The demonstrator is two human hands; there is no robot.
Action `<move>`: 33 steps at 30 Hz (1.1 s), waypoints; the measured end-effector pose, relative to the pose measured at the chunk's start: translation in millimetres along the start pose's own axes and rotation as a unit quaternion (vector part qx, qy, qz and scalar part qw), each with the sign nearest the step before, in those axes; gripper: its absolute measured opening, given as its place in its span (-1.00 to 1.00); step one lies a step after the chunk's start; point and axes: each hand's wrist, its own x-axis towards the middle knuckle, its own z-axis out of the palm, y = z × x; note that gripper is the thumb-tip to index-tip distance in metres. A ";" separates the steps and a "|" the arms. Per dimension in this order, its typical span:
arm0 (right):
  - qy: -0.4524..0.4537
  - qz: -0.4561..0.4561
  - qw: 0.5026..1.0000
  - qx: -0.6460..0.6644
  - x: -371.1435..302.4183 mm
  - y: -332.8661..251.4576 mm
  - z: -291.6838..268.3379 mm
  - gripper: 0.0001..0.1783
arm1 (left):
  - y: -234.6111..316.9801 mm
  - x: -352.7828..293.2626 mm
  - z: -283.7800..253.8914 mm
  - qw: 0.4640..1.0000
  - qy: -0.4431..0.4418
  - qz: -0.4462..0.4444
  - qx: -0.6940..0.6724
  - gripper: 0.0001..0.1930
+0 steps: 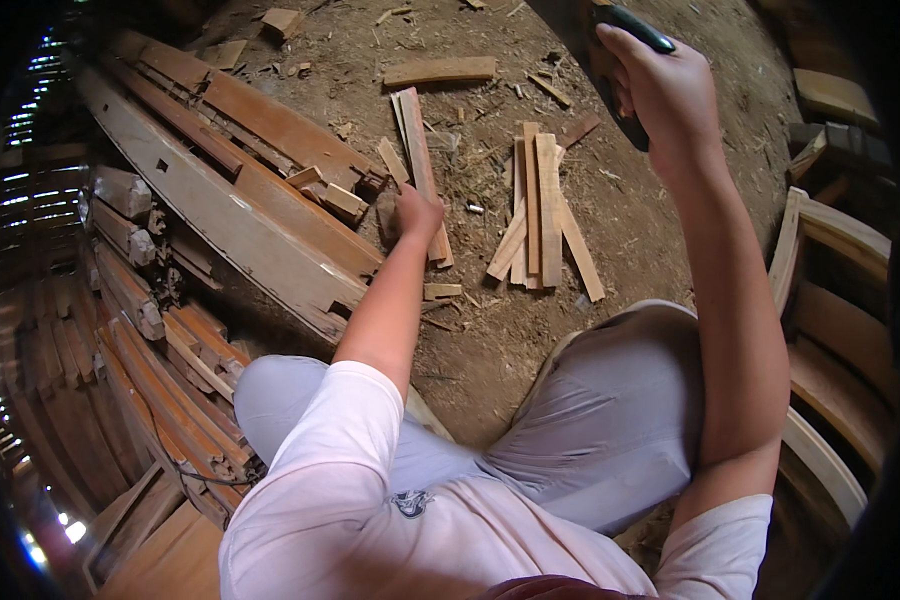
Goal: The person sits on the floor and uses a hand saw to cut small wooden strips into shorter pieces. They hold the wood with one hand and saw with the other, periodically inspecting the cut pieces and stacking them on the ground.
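My left hand [418, 213] reaches down to the dirt floor with its fingers closed. A short pale wood piece [393, 160] sticks out from the fingers. Long narrow wood strips [422, 150] lie beside and partly under this hand; whether it also presses on them I cannot tell. Up at the right, my right hand [670, 95] is wrapped round the black and green handle of a handsaw [631, 28]. Its dark blade runs out of the picture at the top. Between the hands, several pale wood strips [547, 210] lie crossed in a loose pile on the ground.
Long brown boards and a pale slotted beam [225, 205] stretch along the left. Stacked timber [155, 350] stands nearer on that side. A short wood block [440, 71] lies ahead amid shavings and scraps. Curved wooden parts [840, 340] are piled at the right.
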 end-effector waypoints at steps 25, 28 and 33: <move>-0.044 0.044 0.995 0.079 -14.0 -31.3 14.5 -0.76 | 125.0 -137.7 72.3 0.978 -0.111 0.139 0.106 -0.39; -0.057 0.047 0.993 0.092 -12.4 -29.4 14.6 -0.75 | 131.8 -122.6 93.2 0.978 -0.124 0.125 0.115 -0.45; -0.059 0.060 0.992 0.089 -14.2 -30.7 16.2 -0.73 | 125.1 -110.1 76.2 0.974 -0.164 0.145 0.053 -0.58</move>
